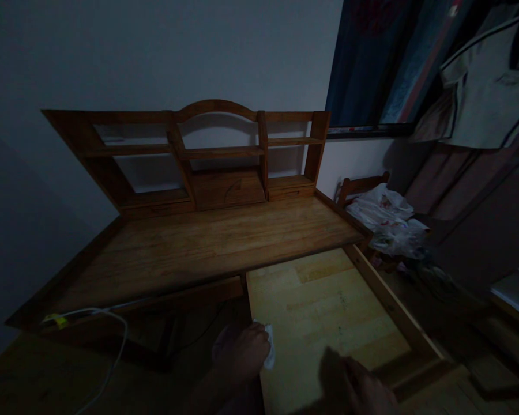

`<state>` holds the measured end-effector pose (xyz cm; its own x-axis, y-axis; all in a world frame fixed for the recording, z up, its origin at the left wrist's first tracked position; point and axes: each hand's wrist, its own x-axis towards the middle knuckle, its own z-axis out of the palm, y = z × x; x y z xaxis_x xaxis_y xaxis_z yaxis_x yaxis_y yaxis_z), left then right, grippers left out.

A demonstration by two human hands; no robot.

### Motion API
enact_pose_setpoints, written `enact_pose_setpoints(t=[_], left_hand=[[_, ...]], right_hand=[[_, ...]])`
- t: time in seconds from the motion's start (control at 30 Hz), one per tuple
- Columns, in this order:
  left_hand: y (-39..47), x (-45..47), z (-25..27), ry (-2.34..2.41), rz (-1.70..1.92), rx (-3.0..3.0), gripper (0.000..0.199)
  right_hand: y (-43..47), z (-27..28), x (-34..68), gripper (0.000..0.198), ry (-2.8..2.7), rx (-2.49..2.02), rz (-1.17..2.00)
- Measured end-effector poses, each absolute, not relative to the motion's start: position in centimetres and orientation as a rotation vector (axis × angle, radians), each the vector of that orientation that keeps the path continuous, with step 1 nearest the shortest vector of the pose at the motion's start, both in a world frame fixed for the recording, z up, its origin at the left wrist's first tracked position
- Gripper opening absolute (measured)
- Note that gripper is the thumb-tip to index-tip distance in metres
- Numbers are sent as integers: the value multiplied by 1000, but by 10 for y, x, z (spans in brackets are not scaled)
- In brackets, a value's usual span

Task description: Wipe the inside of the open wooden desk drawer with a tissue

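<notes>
Clutches white cloth [270, 348] in left hand [249, 350] at left edge of drawer [311, 311], probably bunched for firm contact; cannot tell grip of right hand [367, 387].

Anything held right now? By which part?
Left hand holds a white cloth or tissue by its left side, right edge showing. Right hand: too dark to tell.

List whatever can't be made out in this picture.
All in the head view:
- White cloth or tissue: partly covered by the left hand.
- Right hand: dark, blurred and cut off by the bottom edge; any grip is unclear.
- Plastic bags: contents hidden by crumpled plastic.
- White cable: lower end cut off by the bottom edge.
</notes>
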<state>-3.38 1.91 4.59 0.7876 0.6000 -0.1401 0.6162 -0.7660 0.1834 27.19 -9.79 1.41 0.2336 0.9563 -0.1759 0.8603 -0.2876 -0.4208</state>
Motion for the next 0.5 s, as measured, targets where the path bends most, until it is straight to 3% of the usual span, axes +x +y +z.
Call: enact_pose_setpoints(t=[0.13, 0.27, 0.5], left_hand=[[25, -30, 64, 1031, -79, 2701, 23], [47, -29, 87, 965, 307, 2810, 44], [70, -43, 70, 1311, 243, 2911, 36]], right_hand=[[-97, 15, 273, 39, -1733, -2232, 650], [-96, 24, 270, 41, -1745, -2279, 705], [-96, 34, 265, 42, -1758, -2310, 676]])
